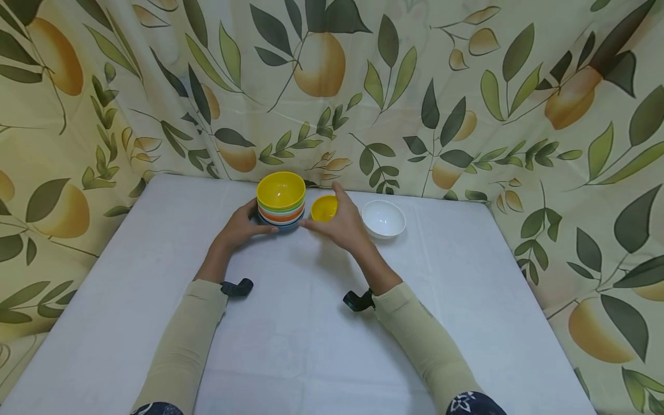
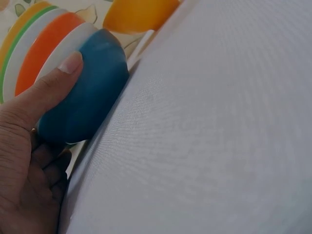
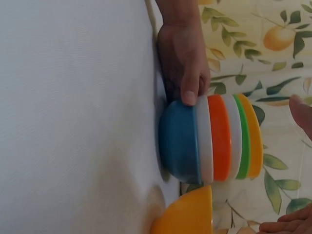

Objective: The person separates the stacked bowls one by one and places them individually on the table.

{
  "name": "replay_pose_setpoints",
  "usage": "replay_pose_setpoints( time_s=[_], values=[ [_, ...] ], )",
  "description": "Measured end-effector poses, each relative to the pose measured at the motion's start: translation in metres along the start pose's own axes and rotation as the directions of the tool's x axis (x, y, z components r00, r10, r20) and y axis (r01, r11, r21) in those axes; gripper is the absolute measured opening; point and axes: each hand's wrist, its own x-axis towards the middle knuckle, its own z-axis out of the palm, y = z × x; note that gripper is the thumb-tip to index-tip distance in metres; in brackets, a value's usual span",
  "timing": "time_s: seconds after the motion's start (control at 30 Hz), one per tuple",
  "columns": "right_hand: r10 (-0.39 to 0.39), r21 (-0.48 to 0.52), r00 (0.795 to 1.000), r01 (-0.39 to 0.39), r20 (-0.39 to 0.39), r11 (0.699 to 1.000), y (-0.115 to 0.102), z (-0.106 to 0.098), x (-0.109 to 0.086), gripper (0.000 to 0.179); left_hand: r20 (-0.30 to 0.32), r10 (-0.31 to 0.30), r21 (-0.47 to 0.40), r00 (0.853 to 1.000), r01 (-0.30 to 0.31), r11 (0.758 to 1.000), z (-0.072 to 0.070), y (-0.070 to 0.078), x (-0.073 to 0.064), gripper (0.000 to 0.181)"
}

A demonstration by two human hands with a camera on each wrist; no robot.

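A stack of nested bowls (image 1: 280, 213) stands near the table's far edge, left of centre. A yellow bowl (image 1: 281, 193) tops it, with green, white and orange rims beneath and a blue bowl (image 3: 179, 144) at the bottom. My left hand (image 1: 240, 226) grips the stack low on its left side, thumb across the blue bowl in the left wrist view and the other fingers partly hidden behind. To the right of the stack, my right hand (image 1: 343, 226) has its thumb and fingers spread, thumb tip pointing at the stack. Partly behind it sits a smaller-looking yellow bowl (image 1: 323, 208).
A white bowl (image 1: 384, 220) rests upright to the right of my right hand. White cloth (image 1: 311, 346) covers the table. Just beyond its far edge hangs a fruit-and-leaf patterned curtain (image 1: 321, 138).
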Motion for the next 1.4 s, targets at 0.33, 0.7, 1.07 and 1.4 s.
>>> replay_pose_setpoints(
  time_s=[0.33, 0.7, 1.07, 1.4],
  values=[
    [-0.053, -0.044, 0.998, 0.054, 0.016, 0.998, -0.009, 0.013, 0.015, 0.123, 0.013, 0.018, -0.009, 1.0, -0.018, 1.0, 0.002, -0.001, 0.0, 0.108],
    [-0.088, -0.044, 0.994, 0.091, 0.063, 0.995, -0.019, 0.027, 0.031, 0.123, 0.007, 0.001, 0.016, 1.0, -0.001, 1.0, 0.001, 0.003, -0.001, 0.109],
    [-0.199, -0.016, 0.974, 0.202, 0.108, 0.979, -0.027, 0.039, 0.044, 0.102, 0.006, 0.029, 0.025, 1.0, -0.029, 0.999, 0.001, -0.003, 0.003, 0.112],
    [-0.145, -0.025, 0.985, 0.148, 0.098, 0.989, -0.029, 0.045, 0.055, 0.104, 0.0, 0.03, 0.019, 1.0, -0.03, 0.999, -0.001, -0.002, 0.002, 0.106]
  ],
)
